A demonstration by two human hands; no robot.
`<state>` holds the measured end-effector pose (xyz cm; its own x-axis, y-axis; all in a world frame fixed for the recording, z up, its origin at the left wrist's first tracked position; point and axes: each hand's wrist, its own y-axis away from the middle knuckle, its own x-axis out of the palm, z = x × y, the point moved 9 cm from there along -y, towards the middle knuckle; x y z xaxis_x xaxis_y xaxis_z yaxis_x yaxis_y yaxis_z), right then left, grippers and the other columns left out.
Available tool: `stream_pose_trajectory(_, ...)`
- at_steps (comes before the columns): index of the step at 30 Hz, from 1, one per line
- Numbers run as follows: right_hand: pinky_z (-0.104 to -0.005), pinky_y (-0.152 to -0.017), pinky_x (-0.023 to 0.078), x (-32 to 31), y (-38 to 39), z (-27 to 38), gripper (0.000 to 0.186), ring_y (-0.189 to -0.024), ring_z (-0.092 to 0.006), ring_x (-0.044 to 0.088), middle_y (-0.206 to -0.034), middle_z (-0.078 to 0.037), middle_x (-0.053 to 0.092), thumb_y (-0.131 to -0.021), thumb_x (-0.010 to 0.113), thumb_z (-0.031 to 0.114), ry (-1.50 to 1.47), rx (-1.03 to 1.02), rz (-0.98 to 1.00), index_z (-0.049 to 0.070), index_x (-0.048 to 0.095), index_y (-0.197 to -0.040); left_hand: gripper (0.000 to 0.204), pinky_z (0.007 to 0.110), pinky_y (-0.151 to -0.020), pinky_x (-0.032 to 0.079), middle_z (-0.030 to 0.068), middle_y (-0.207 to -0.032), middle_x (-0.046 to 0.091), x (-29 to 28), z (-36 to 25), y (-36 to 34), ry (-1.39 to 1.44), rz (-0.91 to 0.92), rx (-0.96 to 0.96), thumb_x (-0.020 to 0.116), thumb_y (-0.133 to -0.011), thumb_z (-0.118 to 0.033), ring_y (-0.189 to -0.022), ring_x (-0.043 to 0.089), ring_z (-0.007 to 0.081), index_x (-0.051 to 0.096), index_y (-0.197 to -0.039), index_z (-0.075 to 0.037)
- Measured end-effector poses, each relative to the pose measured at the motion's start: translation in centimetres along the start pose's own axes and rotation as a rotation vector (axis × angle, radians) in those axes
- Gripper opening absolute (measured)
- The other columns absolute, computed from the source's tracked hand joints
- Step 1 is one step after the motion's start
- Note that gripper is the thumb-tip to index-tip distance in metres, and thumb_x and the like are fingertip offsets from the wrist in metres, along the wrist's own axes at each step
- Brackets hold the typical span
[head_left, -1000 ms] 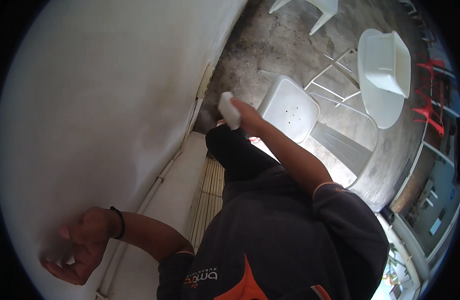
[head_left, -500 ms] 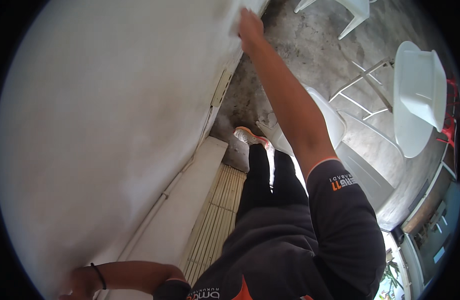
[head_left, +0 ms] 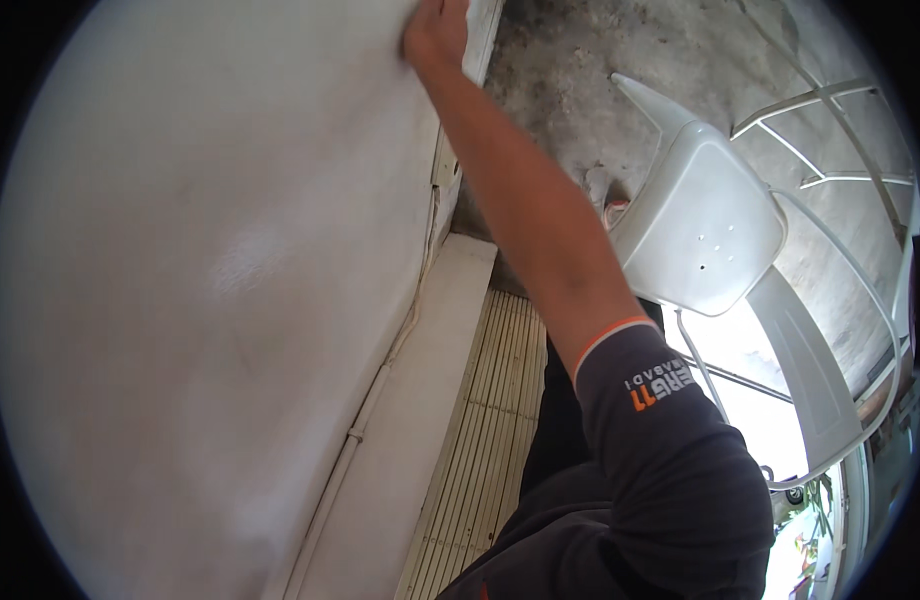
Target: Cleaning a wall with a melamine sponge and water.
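My right hand (head_left: 438, 38) is at the top edge of the view, against the off-white wall (head_left: 230, 250). Its fingers look curled in, partly cut off by the picture's edge, and what they hold, if anything, cannot be made out. From the lower right my bare forearm (head_left: 520, 190) stretches up across the view, below a dark short sleeve with an orange rim. The wall's surface shows a shiny patch near its middle and grey smudges. My left hand is out of the picture.
A pipe (head_left: 355, 435) runs along the wall's foot above a white ledge (head_left: 420, 350), beside a slatted grate (head_left: 480, 440). On the right stands a white plastic chair (head_left: 705, 225), with a metal frame (head_left: 820, 140) behind it on the stained concrete floor (head_left: 550, 90).
My right hand has shifted left along the wall. My left hand has gone out of view. The view has turned, so the white chair near me shows more fully.
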<state>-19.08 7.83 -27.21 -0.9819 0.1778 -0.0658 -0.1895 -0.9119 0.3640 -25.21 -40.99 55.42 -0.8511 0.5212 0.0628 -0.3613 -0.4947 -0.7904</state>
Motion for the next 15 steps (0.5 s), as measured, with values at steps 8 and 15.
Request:
stream_pose_trajectory(8,-0.0361,-0.116,0.018,-1.8,23.9,-13.7,0.062,-0.142,-0.0335,0.022,-0.154,-0.021,0.020,-0.102,0.029,0.036,0.037,0.440,0.116,0.001,0.013,-0.150,0.059,0.048,-0.088,0.035,0.0123,-0.116,0.048,0.3,5.3,-2.5,-0.079,0.233,0.047,0.050,-0.089,-0.053,-0.102,0.045,0.0303,0.041,-0.122,-0.006)
stream_pose_trajectory(15,-0.0421,-0.112,0.028,-1.4,16.9,-11.2,0.058,-0.136,-0.0403,0.032,-0.144,-0.028,0.035,-0.097,0.038,0.030,-0.007,0.728,-0.099,-0.009,0.031,-0.140,0.066,0.052,-0.094,0.031,0.0130,-0.127,0.044,1.3,15.4,-4.8,-0.081,0.483,0.096,0.044,-0.090,-0.061,-0.112,0.041,0.0327,0.038,-0.129,-0.007)
